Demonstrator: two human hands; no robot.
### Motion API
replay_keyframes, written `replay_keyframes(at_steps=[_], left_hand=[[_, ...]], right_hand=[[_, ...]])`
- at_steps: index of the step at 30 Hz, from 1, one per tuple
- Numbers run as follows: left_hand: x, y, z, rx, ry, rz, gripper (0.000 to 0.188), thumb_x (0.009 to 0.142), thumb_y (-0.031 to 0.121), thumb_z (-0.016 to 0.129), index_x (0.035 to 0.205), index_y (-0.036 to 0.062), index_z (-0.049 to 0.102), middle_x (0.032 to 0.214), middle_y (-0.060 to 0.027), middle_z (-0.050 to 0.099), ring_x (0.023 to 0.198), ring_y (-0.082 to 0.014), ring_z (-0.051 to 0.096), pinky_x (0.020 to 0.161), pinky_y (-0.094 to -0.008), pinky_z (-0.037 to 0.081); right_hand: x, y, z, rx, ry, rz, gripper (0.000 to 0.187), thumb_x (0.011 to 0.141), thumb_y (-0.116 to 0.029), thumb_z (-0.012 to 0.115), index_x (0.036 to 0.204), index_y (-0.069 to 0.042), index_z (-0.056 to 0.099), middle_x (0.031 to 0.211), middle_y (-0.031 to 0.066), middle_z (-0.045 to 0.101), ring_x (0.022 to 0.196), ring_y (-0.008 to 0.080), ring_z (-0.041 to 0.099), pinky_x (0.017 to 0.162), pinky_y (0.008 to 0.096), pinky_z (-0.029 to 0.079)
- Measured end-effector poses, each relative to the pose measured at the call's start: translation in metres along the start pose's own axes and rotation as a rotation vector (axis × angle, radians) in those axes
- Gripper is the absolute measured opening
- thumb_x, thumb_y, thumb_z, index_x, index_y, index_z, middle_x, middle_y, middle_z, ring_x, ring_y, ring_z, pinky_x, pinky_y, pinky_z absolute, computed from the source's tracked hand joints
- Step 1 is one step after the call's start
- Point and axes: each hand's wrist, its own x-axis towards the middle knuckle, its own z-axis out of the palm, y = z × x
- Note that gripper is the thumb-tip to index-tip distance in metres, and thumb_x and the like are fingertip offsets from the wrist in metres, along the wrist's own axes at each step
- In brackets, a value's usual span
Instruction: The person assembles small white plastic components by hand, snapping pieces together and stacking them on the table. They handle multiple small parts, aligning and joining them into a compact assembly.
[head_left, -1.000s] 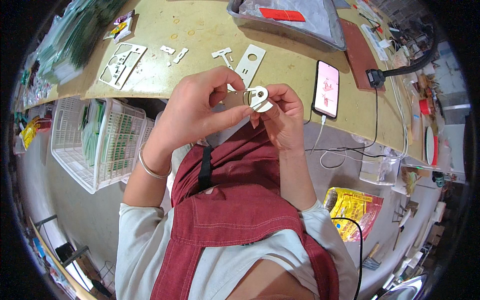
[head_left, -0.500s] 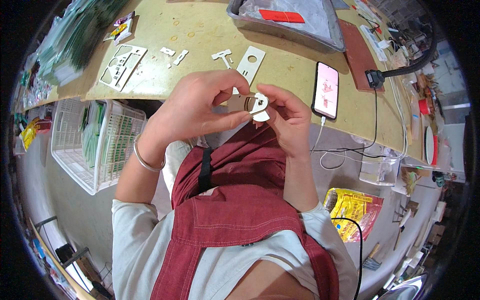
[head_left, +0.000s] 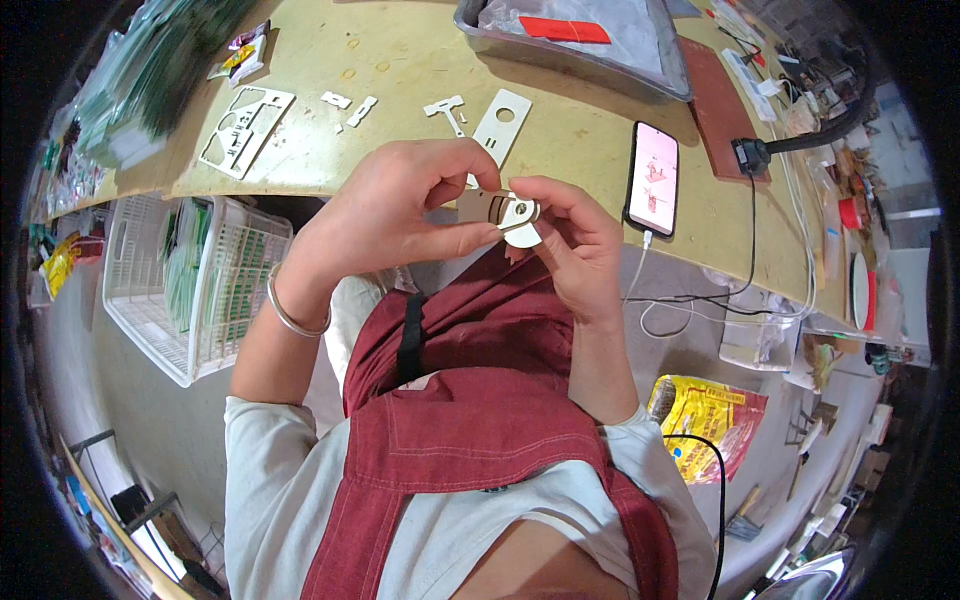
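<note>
A small assembly of thin cream-coloured flat pieces [head_left: 522, 237] is held up between both hands, just off the table's near edge. It has a curved slot and a round end with a small dark hole at its middle. My left hand [head_left: 395, 210] pinches its left side between thumb and fingers. At the round end, my right hand [head_left: 582, 240] is closed on it with fingertips and thumb; part of the assembly is hidden by them. Behind the hands lies a cream rectangular plate [head_left: 517, 101] with a round hole. Left of that is a hammer-shaped flat piece [head_left: 443, 106].
On the yellowish table [head_left: 310, 50] lie a cut-out sheet [head_left: 270, 130], small loose pieces [head_left: 360, 111] and a phone [head_left: 657, 165] on a white cable. A grey tray [head_left: 620, 85] stands at the back. A white basket [head_left: 190, 350] is below left.
The round end of the assembly has turned slightly, and the right fingertips have shifted a little around it. Both hands stay in nearly the same place.
</note>
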Motion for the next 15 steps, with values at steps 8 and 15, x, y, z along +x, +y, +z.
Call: replay_keyframes(at_steps=[8,15], left_hand=[[-0.006,0.001,-0.001,-0.266,0.106,-0.189,0.033,0.090,0.014,0.086,0.117,0.0082,0.068,0.078,0.0041,0.050,0.068,-0.0118,0.048,0.062,-0.0282,0.040],[-0.013,-0.043,0.005,-1.306,0.306,-0.234,0.043,0.103,0.019,0.057,0.139,-0.0053,0.059,0.126,-0.0108,0.068,0.111,-0.0192,0.067,0.099,-0.0337,0.054]], right_hand=[[0.001,0.006,-0.007,0.027,0.005,-0.031,0.025,0.107,-0.004,0.067,0.131,-0.002,0.069,0.106,0.0013,0.071,0.086,0.0076,0.067,0.073,0.0231,0.056],[0.009,0.005,-0.005,-0.050,0.024,0.000,0.024,0.107,-0.003,0.067,0.131,-0.003,0.069,0.104,0.0004,0.070,0.086,0.0074,0.067,0.074,0.0227,0.056]])
